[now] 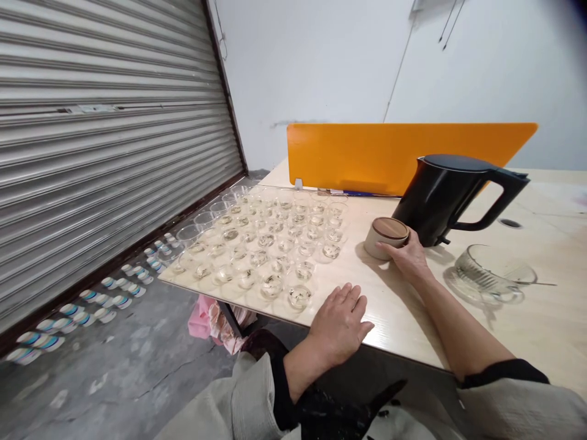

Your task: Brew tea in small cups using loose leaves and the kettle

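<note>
My right hand (409, 255) is wrapped round the side of a small beige canister (380, 242) with a wooden lid, which appears to rest on the table. Just behind it stands a black electric kettle (433, 195), its handle to the right. My left hand (342, 318) lies flat at the table's front edge, fingers stretched out and holding nothing. Left of it, rows of several small clear glass cups (299, 297) cover the table, each with a little dark leafy matter at the bottom.
To the right sits a ribbed glass bowl (481, 269) with a thin stick across its rim. An orange divider panel (358, 156) closes off the back of the table (367, 293). Several white-capped bottles (121, 300) line the floor by the roller shutter (114, 122). Pink cloth (202, 318) hangs below the table.
</note>
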Tool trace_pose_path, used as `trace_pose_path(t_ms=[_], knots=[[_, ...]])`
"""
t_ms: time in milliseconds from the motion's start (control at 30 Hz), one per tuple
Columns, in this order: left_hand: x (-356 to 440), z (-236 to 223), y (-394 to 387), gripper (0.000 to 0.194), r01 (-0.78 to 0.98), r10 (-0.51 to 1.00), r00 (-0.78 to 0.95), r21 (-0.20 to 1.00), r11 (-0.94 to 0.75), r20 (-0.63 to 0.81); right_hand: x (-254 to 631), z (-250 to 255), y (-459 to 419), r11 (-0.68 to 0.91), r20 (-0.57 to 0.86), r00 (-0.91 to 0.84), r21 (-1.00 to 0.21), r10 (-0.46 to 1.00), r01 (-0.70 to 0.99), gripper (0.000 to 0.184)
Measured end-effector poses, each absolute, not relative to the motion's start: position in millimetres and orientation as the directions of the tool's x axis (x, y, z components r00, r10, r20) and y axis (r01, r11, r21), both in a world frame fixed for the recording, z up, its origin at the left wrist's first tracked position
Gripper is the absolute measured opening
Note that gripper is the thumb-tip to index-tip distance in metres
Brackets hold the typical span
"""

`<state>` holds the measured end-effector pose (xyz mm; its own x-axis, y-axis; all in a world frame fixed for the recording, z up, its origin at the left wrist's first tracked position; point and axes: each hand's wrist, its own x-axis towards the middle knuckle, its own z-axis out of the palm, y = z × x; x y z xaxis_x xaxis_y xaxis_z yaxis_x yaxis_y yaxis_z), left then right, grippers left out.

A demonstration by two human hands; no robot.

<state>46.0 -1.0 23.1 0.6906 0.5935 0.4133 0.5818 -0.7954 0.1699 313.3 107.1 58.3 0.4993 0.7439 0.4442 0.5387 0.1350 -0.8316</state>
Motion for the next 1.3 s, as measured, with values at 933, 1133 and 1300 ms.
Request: trace_pose_path(t_ms=[933,1133,1300], knots=[[39,28,-5,0.047,0.463,0.511,0.691,0.229,-0.856,0.511,277,43,-10,0.084,0.423,0.395,-0.761,0.816,0.643,0.068],[-4,28,-33,0.038,0.316,0.389,0.636,0.235,-0.919,0.666,264,31,-37,0.054,0.321,0.323,-0.779,0.89,0.625,0.061],[-29,21,-44,0.032,0.384,0.473,0.508,0.302,-0.872,0.72,246,34,-28,0.09,0.33,0.241,-0.737,0.913,0.669,0.059]])
